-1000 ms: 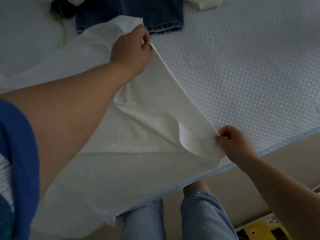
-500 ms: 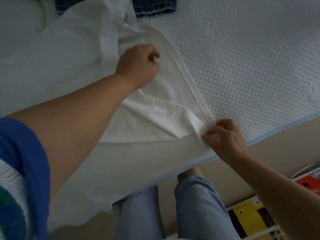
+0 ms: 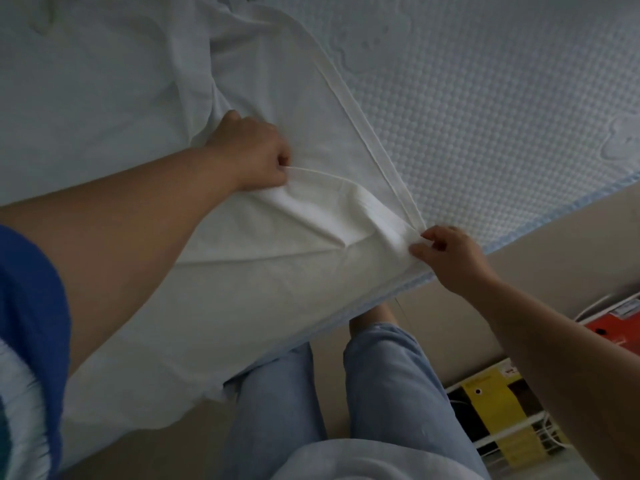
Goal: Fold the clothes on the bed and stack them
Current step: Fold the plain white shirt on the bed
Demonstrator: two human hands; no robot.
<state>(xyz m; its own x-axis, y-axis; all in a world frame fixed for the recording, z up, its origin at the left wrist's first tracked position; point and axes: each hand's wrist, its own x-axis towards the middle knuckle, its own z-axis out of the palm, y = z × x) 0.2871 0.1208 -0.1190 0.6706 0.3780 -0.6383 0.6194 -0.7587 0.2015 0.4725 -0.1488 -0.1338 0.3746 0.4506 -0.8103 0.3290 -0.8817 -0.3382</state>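
Observation:
A white garment (image 3: 270,278) lies spread over the near part of the bed (image 3: 485,116), its lower end hanging off the mattress edge. My left hand (image 3: 251,154) grips a fold of the white garment near its middle, fingers curled round the cloth. At the mattress edge my right hand (image 3: 450,254) pinches the garment's hemmed corner. A loose ridge of cloth runs between the two hands. The hemmed edge stretches from my right hand up toward the top of the view.
The bed's dimpled pale-blue cover fills the upper right, with a blue piped edge (image 3: 554,216). My legs in light jeans (image 3: 381,393) stand against the bed. On the floor at the right lie a yellow package (image 3: 498,410) and a red box (image 3: 620,327).
My left hand has come down along the garment toward me, pulling a fold with it. The right hand keeps its pinch on the corner. The dark jeans at the top have left the view.

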